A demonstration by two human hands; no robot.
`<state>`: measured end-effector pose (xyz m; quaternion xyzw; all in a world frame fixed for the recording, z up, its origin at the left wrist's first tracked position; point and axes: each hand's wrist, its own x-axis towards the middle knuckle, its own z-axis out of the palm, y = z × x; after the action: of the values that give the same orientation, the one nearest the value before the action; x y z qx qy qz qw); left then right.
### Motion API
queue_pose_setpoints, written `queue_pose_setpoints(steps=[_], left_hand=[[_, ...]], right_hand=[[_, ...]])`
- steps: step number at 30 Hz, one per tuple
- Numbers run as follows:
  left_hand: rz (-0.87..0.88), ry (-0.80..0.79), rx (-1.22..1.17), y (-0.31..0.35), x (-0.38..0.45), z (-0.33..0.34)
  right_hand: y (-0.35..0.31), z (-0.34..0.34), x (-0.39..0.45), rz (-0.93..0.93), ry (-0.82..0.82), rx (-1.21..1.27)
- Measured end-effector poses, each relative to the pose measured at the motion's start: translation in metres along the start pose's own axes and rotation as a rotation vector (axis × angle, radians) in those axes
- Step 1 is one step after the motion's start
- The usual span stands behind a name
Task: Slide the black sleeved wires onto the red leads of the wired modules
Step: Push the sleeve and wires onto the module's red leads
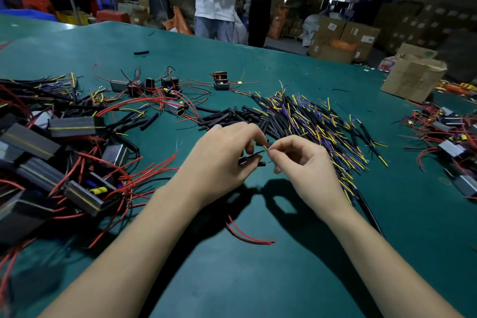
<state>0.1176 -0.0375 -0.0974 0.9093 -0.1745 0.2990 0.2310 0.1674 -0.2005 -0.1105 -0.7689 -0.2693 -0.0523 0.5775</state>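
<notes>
Left hand (227,155) pinching one black sleeved wire (251,156) just above green table (258,279); right hand (299,160) pinching its thin leads at sleeve end. Heap of sleeved wires (309,121) just beyond the held wire; wired modules (77,188) with red leads (144,170) left of it

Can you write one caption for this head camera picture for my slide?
Two bare hands, left and right, pinch a thin black sleeved wire above a green table.
</notes>
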Motion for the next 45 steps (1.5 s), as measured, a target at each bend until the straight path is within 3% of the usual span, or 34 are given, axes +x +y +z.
queue_pose_setpoints(steps=[5,8,12,17,19,21,24,26,32,37,40,45], left_hand=[[0.084,0.036,0.113,0.001,0.001,0.001],[0.048,0.057,0.074,0.002,-0.001,0.002],[-0.206,0.042,-0.188,0.005,-0.001,0.006],[-0.691,-0.145,-0.640,0.003,0.007,-0.002],[-0.814,-0.192,-0.716,0.001,0.007,-0.008],[-0.712,-0.170,-0.598,0.003,0.005,-0.006],[-0.304,-0.064,-0.116,0.008,0.000,0.001],[-0.126,-0.025,0.068,0.008,-0.001,0.001],[0.059,0.033,0.252,0.006,0.001,0.000],[-0.085,0.019,0.112,0.007,-0.001,0.003],[-0.283,0.003,-0.190,0.007,0.000,0.004],[-0.595,-0.153,-0.632,0.004,0.005,-0.004]], right_hand=[[-0.002,-0.002,0.000,0.041,-0.036,0.071],[-0.001,-0.003,0.000,0.012,-0.046,0.043],[-0.001,-0.001,-0.003,-0.195,-0.002,-0.220],[-0.003,0.001,-0.004,-0.645,0.054,-0.689],[-0.003,0.003,-0.004,-0.701,0.081,-0.755],[-0.004,0.004,-0.005,-0.536,0.047,-0.587],[0.000,0.000,-0.004,-0.234,0.040,-0.316],[0.000,-0.001,-0.002,-0.104,0.030,-0.214],[-0.001,-0.003,-0.001,0.048,-0.017,-0.050],[-0.004,0.001,-0.003,-0.133,-0.021,-0.183],[-0.003,-0.001,-0.005,-0.358,-0.016,-0.406],[-0.004,-0.003,-0.003,-0.732,0.090,-0.756]])
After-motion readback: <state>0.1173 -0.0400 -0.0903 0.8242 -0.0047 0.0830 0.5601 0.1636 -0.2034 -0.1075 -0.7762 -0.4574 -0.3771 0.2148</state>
